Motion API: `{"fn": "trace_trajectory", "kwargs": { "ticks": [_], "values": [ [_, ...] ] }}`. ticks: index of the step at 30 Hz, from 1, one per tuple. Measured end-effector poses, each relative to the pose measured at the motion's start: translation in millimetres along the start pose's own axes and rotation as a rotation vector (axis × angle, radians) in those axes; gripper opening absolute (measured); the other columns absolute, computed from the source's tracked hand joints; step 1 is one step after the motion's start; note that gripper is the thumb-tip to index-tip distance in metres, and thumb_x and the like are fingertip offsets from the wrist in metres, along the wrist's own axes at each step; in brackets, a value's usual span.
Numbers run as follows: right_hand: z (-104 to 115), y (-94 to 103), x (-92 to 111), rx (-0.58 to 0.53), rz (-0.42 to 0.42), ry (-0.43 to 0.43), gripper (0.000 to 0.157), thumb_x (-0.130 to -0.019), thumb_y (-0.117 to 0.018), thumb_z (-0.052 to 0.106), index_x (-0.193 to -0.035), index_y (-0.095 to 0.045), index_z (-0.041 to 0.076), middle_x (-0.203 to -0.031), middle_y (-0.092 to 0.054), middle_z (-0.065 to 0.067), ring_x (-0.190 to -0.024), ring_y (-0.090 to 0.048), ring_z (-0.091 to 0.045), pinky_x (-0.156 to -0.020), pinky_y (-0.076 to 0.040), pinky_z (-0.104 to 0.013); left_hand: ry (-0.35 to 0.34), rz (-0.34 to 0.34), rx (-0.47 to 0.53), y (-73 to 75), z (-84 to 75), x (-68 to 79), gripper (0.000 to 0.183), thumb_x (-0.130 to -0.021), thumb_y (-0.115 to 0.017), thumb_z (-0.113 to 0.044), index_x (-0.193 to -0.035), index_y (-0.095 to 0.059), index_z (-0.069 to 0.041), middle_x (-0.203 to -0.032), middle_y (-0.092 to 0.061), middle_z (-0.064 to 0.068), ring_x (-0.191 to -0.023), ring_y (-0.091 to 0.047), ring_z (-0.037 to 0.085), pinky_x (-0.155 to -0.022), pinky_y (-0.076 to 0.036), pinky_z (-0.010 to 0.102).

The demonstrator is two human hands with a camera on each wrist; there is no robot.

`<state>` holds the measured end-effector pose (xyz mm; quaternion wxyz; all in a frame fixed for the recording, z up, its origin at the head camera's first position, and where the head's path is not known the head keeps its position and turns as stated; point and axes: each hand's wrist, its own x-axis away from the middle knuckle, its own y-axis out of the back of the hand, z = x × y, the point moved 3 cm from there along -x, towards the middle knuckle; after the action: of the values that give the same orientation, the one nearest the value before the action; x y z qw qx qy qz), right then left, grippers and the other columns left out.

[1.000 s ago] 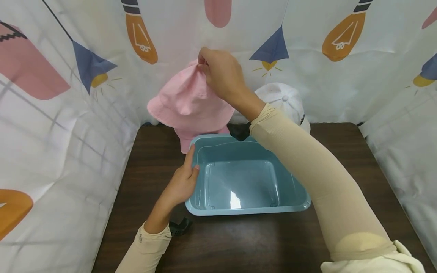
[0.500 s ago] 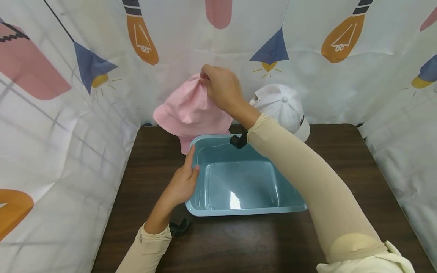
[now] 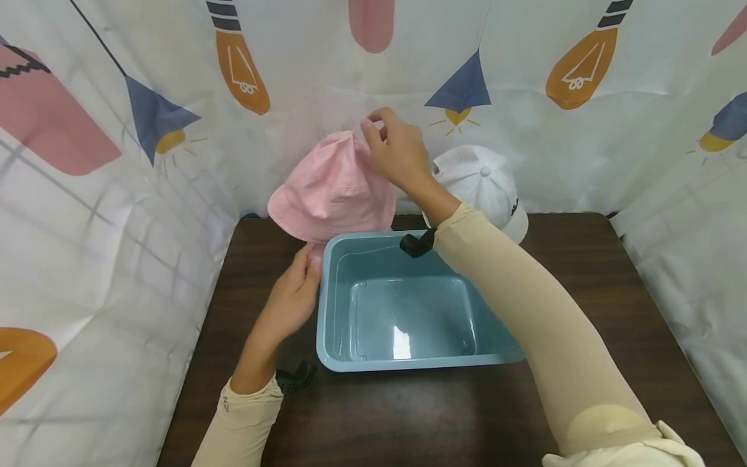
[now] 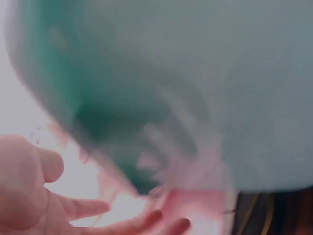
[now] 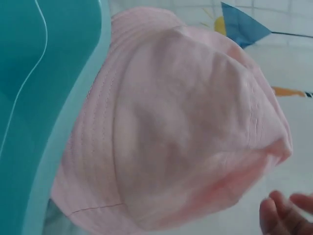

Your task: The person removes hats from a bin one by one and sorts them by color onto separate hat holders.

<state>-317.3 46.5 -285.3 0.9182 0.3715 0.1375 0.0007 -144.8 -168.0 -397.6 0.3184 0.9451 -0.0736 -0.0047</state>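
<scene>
A pink bucket hat [image 3: 338, 191] stands against the back curtain, behind a blue plastic basin [image 3: 420, 364]. My right hand [image 3: 399, 148] is just beside the hat's crown, holding nothing. In the right wrist view, its loosely bent fingers [image 5: 283, 215] are apart from the hat [image 5: 176, 112]. My left hand [image 3: 286, 301] is at the basin's back left corner, near pink cloth [image 3: 316, 249] below the hat's brim. The left wrist view shows that hand's spread fingers [image 4: 88, 206] close to the basin's outer wall [image 4: 264, 107]; whether they touch the cloth, I cannot tell.
A white baseball cap [image 3: 481, 188] sits at the back right, partly behind my right forearm. Everything stands on a dark wooden table [image 3: 408, 421]. A white curtain [image 3: 327, 71] with lamp prints encloses the back and sides. Black wrist cameras hang below both wrists.
My right hand lowered the pink bucket hat, then let go and shifted slightly right. My left hand left the basin's rim and moved left to its outer side.
</scene>
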Motion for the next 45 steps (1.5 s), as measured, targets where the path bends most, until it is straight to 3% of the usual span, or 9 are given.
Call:
{"fn": "trace_trajectory", "kwargs": {
  "ticks": [4, 8, 12, 19, 25, 29, 34, 38, 45],
  "values": [
    [-24, -0.2, 4, -0.146, 0.032, -0.246, 0.044, -0.108, -0.037, 0.052, -0.126, -0.058, 0.017, -0.106, -0.071, -0.004, -0.087, -0.066, -0.020, -0.074, -0.048, -0.030, 0.097, -0.211, 0.090, 33.5, 1.4, -19.4, 0.056, -0.110, -0.027, -0.050, -0.138, -0.047, -0.005, -0.122, -0.062, 0.016, -0.111, -0.064, 0.034, -0.088, -0.056, 0.044],
    [-46, -10.5, 15, -0.226, 0.178, -0.462, 0.055, -0.107, -0.030, 0.057, -0.135, -0.051, 0.014, -0.115, -0.060, -0.005, -0.091, -0.066, -0.022, -0.071, -0.050, -0.031, 0.167, -0.357, 0.319, 58.2, 14.6, -49.6, 0.045, -0.109, -0.028, -0.048, -0.124, -0.045, -0.009, -0.109, -0.053, 0.007, -0.100, -0.062, 0.023, -0.077, -0.058, 0.028],
    [-61, -25.7, 28, -0.319, 0.276, -0.581, 0.062, -0.107, -0.029, 0.058, -0.150, -0.038, 0.013, -0.122, -0.049, -0.009, -0.084, -0.059, -0.023, -0.069, -0.052, -0.034, 0.230, -0.291, 0.671, 66.4, 34.6, -81.4, 0.030, -0.110, -0.029, -0.045, -0.120, -0.041, -0.019, -0.110, -0.049, 0.003, -0.095, -0.059, 0.017, -0.085, -0.055, 0.033],
    [-80, -48.0, 39, -0.339, 0.262, -0.602, 0.063, -0.108, -0.030, 0.052, -0.152, -0.033, 0.007, -0.102, -0.051, -0.011, -0.064, -0.052, -0.020, -0.058, -0.050, -0.031, 0.272, -0.143, 1.069, 53.2, 41.9, -116.4, 0.062, -0.108, -0.032, -0.052, -0.151, -0.040, -0.008, -0.148, -0.046, 0.006, -0.133, -0.048, 0.017, -0.117, -0.035, 0.041],
    [-89, -60.0, 41, -0.204, 0.254, -0.515, 0.055, -0.110, -0.024, 0.042, -0.144, -0.046, 0.005, -0.110, -0.061, -0.015, -0.074, -0.063, -0.028, -0.060, -0.048, -0.033, 0.295, -0.313, 0.910, 46.1, 40.3, -127.5, 0.059, -0.108, -0.037, -0.047, -0.149, -0.047, -0.005, -0.144, -0.047, 0.004, -0.130, -0.046, 0.016, -0.112, -0.038, 0.031],
    [-95, -65.4, 40, -0.336, 0.316, -0.616, 0.050, -0.110, -0.033, 0.037, -0.141, -0.052, 0.004, -0.119, -0.066, -0.017, -0.082, -0.067, -0.028, -0.063, -0.050, -0.032, 0.283, -0.378, 0.809, 43.2, 45.1, -130.9, 0.057, -0.110, -0.035, -0.043, -0.150, -0.046, -0.004, -0.147, -0.046, 0.008, -0.131, -0.045, 0.018, -0.115, -0.035, 0.031],
    [-100, -67.2, 39, -0.430, 0.371, -0.684, 0.033, -0.107, -0.045, 0.026, -0.124, -0.060, 0.002, -0.109, -0.064, -0.011, -0.083, -0.062, -0.022, -0.066, -0.050, -0.028, 0.307, -0.406, 0.717, 39.8, 56.4, -132.5, 0.056, -0.110, -0.033, -0.043, -0.152, -0.044, -0.008, -0.148, -0.045, 0.008, -0.128, -0.044, 0.018, -0.114, -0.035, 0.033],
    [-103, -67.8, 37, -0.327, 0.370, -0.643, 0.023, -0.104, -0.047, 0.016, -0.093, -0.061, 0.003, -0.096, -0.056, -0.009, -0.076, -0.054, -0.021, -0.062, -0.046, -0.027, 0.355, -0.390, 0.678, 34.1, 66.1, -134.2, 0.055, -0.110, -0.031, -0.045, -0.151, -0.043, -0.010, -0.142, -0.046, 0.005, -0.125, -0.043, 0.019, -0.112, -0.035, 0.035],
    [-104, -73.0, 32, -0.118, 0.426, -0.560, 0.027, -0.100, -0.045, 0.010, -0.074, -0.052, 0.008, -0.092, -0.053, -0.008, -0.079, -0.051, -0.022, -0.063, -0.042, -0.027, 0.337, -0.398, 0.645, 23.3, 79.9, -142.7, 0.047, -0.111, -0.029, -0.037, -0.135, -0.052, -0.003, -0.114, -0.050, -0.001, -0.109, -0.046, 0.016, -0.099, -0.038, 0.031]
  ]
}}
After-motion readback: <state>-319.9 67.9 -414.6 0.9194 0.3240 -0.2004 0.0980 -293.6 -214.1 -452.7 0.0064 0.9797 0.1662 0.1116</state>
